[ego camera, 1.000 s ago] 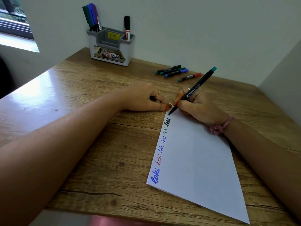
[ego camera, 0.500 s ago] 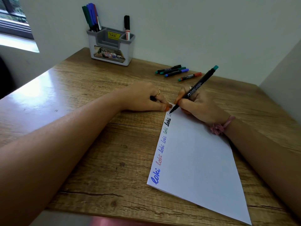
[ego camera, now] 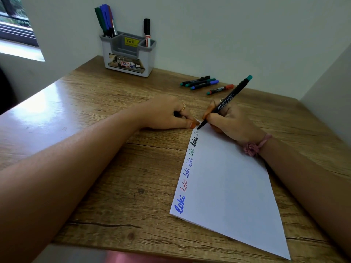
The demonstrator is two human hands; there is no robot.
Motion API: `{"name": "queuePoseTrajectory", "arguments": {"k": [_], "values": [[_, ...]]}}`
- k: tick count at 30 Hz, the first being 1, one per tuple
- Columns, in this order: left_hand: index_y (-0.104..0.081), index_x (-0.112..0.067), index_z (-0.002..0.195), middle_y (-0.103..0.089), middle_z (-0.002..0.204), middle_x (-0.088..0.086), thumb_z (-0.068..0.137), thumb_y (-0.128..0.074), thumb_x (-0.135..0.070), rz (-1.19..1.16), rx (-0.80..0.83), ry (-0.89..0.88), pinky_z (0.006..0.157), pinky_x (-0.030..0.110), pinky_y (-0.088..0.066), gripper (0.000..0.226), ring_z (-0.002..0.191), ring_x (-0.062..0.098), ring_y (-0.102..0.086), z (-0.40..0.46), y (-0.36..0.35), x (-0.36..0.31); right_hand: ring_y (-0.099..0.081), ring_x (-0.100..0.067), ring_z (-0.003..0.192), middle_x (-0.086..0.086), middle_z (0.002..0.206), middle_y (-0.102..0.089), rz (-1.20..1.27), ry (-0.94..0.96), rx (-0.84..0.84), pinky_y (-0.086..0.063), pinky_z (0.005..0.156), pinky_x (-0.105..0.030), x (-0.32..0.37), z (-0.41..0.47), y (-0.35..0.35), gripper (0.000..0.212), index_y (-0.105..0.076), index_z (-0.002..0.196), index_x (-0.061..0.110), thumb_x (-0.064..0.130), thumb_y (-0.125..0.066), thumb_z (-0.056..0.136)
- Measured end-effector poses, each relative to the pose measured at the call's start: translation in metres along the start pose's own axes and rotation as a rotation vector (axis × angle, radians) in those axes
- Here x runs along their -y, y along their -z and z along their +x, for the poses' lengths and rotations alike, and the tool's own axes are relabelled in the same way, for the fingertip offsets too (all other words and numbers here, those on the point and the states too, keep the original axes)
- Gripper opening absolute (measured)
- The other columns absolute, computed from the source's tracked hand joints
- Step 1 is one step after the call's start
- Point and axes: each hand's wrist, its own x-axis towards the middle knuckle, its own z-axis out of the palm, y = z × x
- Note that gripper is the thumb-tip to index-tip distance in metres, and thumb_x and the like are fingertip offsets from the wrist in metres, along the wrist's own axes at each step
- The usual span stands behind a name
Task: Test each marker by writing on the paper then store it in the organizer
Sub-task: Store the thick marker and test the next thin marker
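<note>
My right hand point(ego camera: 230, 120) grips a black marker point(ego camera: 226, 102) with a teal end, its tip touching the far left corner of the white paper point(ego camera: 231, 186). A faint new word is forming there, beyond several "loki" words along the paper's left edge. My left hand point(ego camera: 169, 113) rests on the table with its fingertips pinning that corner, curled around a small dark piece that looks like the marker's cap point(ego camera: 177, 114). The grey organizer point(ego camera: 129, 54) stands at the back by the wall, with several markers point(ego camera: 105, 19) in its left slot and one black marker point(ego camera: 146, 31) in its right.
Several loose markers point(ego camera: 201, 83) lie on the wooden table point(ego camera: 95, 111) at the back right, a red-capped one point(ego camera: 220, 89) nearest my right hand. Walls close the table in at the back and right. A window sits at the far left.
The marker tip has crept a little farther along the paper's corner, leaving a few new faint letters. My left hand has stayed put.
</note>
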Motion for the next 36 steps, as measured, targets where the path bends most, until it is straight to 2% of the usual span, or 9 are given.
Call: {"name": "queuePoseTrajectory", "arguments": {"k": [3,7,11,15,18,21,29,33,36], "values": [[-0.063,-0.038,0.115,-0.056,0.075,-0.023,0.087,-0.052,-0.048,-0.006,-0.012,0.011,0.06,0.021,-0.032,0.032,0.069,0.001,-0.048,-0.0004,0.0004,-0.0021,-0.043,0.0,0.038,0.014,0.043,-0.051,-0.005,0.007,-0.003,-0.032,0.041,-0.009,0.0007,-0.0005,-0.0006,0.01,-0.053,0.073,0.012,0.005,-0.055,0.079],[-0.062,-0.039,0.116,-0.068,0.094,-0.013,0.087,-0.051,-0.05,-0.021,-0.008,0.002,0.072,0.029,-0.044,0.033,0.08,0.005,-0.053,-0.0008,-0.0001,-0.0008,-0.043,0.0,0.039,0.013,0.044,-0.051,0.019,0.017,-0.008,-0.032,0.041,-0.01,0.0003,0.0003,-0.0013,0.003,-0.052,0.071,0.013,0.012,-0.053,0.073],[-0.062,-0.038,0.116,-0.063,0.081,-0.016,0.088,-0.051,-0.047,-0.006,-0.01,0.007,0.061,0.023,-0.036,0.032,0.071,0.002,-0.048,-0.0007,0.0006,-0.0016,-0.042,0.0,0.04,0.012,0.046,-0.051,0.0,-0.002,-0.028,-0.033,0.041,-0.012,-0.0011,0.0009,-0.0006,0.005,-0.053,0.071,0.015,0.013,-0.055,0.075],[-0.063,-0.036,0.117,-0.066,0.096,-0.014,0.087,-0.05,-0.049,-0.01,-0.005,-0.002,0.066,0.024,-0.038,0.034,0.075,-0.001,-0.048,-0.0004,0.0002,-0.0011,-0.042,0.0,0.04,0.013,0.045,-0.05,0.001,0.002,-0.024,-0.033,0.041,-0.011,-0.0006,-0.0004,0.0008,0.006,-0.052,0.071,0.014,0.012,-0.055,0.075],[-0.063,-0.035,0.117,-0.056,0.08,-0.024,0.088,-0.05,-0.047,-0.011,-0.007,-0.002,0.062,0.021,-0.034,0.034,0.071,-0.003,-0.046,-0.0019,0.0014,-0.0028,-0.042,0.0,0.04,0.013,0.044,-0.049,-0.01,-0.007,-0.029,-0.033,0.041,-0.011,-0.0013,0.0003,0.001,0.015,-0.052,0.072,0.012,0.002,-0.056,0.083],[-0.063,-0.035,0.117,-0.059,0.081,-0.019,0.089,-0.051,-0.045,-0.015,-0.009,-0.009,0.062,0.021,-0.035,0.032,0.07,-0.002,-0.047,-0.0024,0.0016,-0.0033,-0.043,0.0,0.04,0.013,0.043,-0.05,-0.025,-0.008,-0.024,-0.033,0.042,-0.01,-0.0018,0.0007,0.0009,0.024,-0.053,0.072,0.012,-0.007,-0.05,0.086],[-0.062,-0.035,0.114,-0.059,0.074,-0.018,0.091,-0.048,-0.044,-0.019,-0.011,-0.011,0.062,0.024,-0.038,0.029,0.069,0.002,-0.051,-0.0047,0.0014,-0.0061,-0.041,0.0,0.04,0.012,0.045,-0.05,-0.032,-0.005,-0.012,-0.033,0.041,-0.014,-0.0034,0.0017,0.0008,0.022,-0.054,0.073,0.015,-0.002,-0.053,0.087],[-0.049,-0.036,0.115,-0.05,0.078,-0.019,0.098,-0.039,-0.03,-0.309,-0.131,0.096,0.059,0.011,-0.032,0.021,0.068,-0.012,-0.049,-0.0075,0.0018,-0.0088,-0.04,-0.003,0.042,0.011,0.046,-0.048,0.072,-0.04,-0.041,-0.032,0.042,-0.021,-0.0042,0.0021,0.0006,0.017,-0.055,0.069,0.018,0.008,-0.054,0.082],[-0.046,-0.029,0.112,-0.049,0.079,-0.005,0.097,-0.034,-0.024,-0.486,-0.195,0.182,0.065,0.024,-0.036,0.019,0.07,0.005,-0.047,-0.0098,0.0037,-0.0052,-0.042,-0.005,0.044,0.008,0.05,-0.049,0.28,-0.042,-0.136,-0.033,0.041,-0.018,-0.0012,0.002,0.0024,0.012,-0.056,0.067,0.018,0.012,-0.054,0.077]]}}
